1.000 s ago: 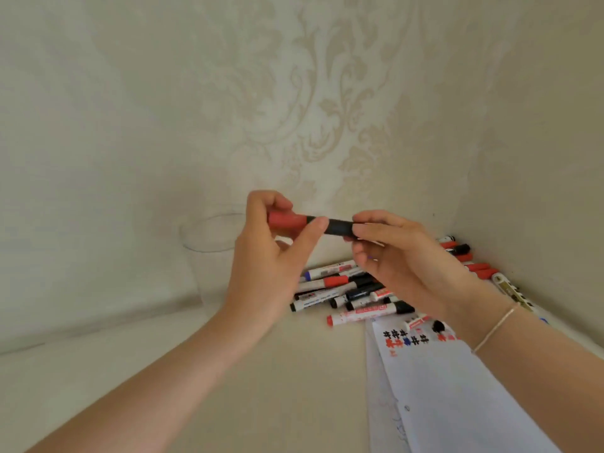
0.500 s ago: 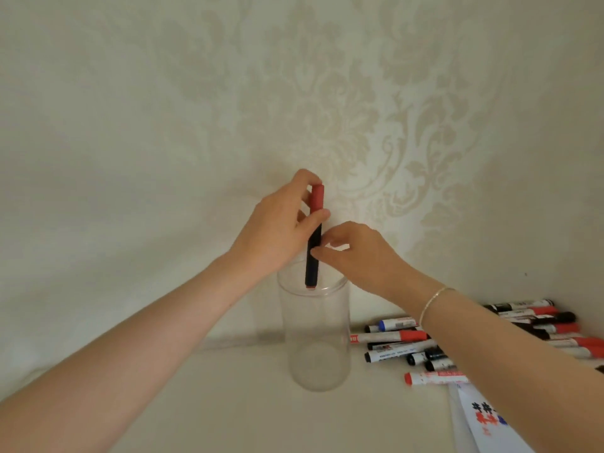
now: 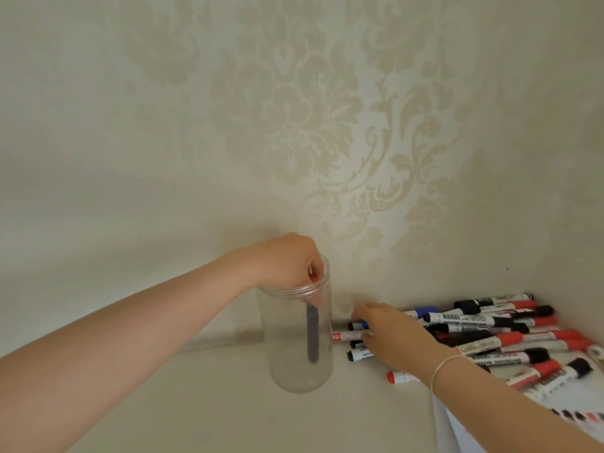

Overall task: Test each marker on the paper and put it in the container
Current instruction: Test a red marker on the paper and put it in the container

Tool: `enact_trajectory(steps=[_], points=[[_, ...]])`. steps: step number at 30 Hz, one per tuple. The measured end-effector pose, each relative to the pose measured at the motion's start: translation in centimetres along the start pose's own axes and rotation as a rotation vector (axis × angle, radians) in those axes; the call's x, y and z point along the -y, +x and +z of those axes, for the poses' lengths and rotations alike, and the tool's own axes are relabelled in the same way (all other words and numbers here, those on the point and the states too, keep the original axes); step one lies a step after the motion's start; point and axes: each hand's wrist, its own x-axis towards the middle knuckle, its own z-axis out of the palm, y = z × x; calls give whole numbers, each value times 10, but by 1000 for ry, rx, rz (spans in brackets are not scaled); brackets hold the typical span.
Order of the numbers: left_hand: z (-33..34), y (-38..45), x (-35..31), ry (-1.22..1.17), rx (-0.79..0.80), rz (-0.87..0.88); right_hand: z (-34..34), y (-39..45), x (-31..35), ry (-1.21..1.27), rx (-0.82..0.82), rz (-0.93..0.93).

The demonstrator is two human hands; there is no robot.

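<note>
A clear plastic jar (image 3: pixel 294 371) stands upright on the pale tabletop near the wall. My left hand (image 3: pixel 284 261) sits at the jar's mouth and pinches the red cap end of a black-bodied marker (image 3: pixel 312 335), which hangs upright inside the jar, its tip above the bottom. My right hand (image 3: pixel 392 338) reaches to the right of the jar and rests with relaxed fingers on the left end of the marker pile (image 3: pixel 490 322). The white paper (image 3: pixel 575 397) with small colour test marks lies at the lower right, partly under my right forearm.
Several red-, black- and blue-capped markers lie heaped against the wall corner on the right. A patterned wall rises just behind the jar. The side wall closes off the right.
My left hand has lowered the marker from above the rim deep into the jar. My right hand has left the marker and dropped right onto the pile.
</note>
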Motion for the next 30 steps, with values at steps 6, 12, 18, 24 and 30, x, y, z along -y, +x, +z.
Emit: enact_trajectory(steps=[6,12,18,24,30], points=[[-3,16,-1,-92,228,-90,14,11,3,-352,-12,-79],[4,24,0,-323,531,-248,16,11,-6,26,-155,-67],[-40,2,-6,-369,381,-231,-38,-9,-2,962,-391,159],[-48,-19,-58,-257,-199,32,-79,-36,2,1544,-473,201],[43,-10,-111,-311,-89,27,-79,-55,-4,1499,-537,291]])
